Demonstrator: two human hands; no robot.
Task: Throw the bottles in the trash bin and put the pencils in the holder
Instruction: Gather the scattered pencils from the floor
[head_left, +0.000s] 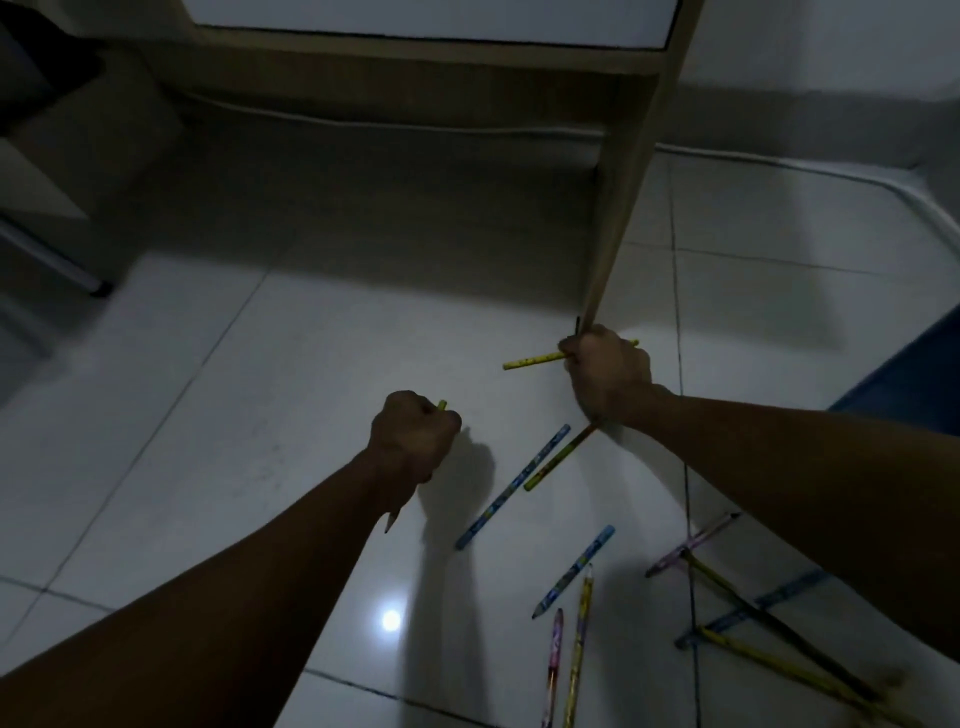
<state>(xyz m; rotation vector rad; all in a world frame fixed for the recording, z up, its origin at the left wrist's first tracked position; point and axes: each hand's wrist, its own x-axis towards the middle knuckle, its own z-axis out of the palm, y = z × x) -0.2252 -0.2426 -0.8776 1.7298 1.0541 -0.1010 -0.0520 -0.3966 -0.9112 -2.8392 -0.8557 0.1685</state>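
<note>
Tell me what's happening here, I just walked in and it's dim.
A person is gathering pencils off the tiled floor. The left hand is fisted around one pencil, and the right hand grips a yellow pencil beside a wooden desk leg. More loose pencils lie scattered. No holder, bottles or bin are in view.

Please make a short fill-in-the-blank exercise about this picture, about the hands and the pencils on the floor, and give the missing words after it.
1. The right hand has its grip closed around a ____ pencil that sticks out on both sides of the fist.
2. The left hand is closed in a ____ around another pencil.
3. The loose pencils, such as the long blue pencil, lie on the tiled ____.
4. The right hand is next to the foot of a wooden ____.

Missing words: yellow; fist; floor; leg
</note>
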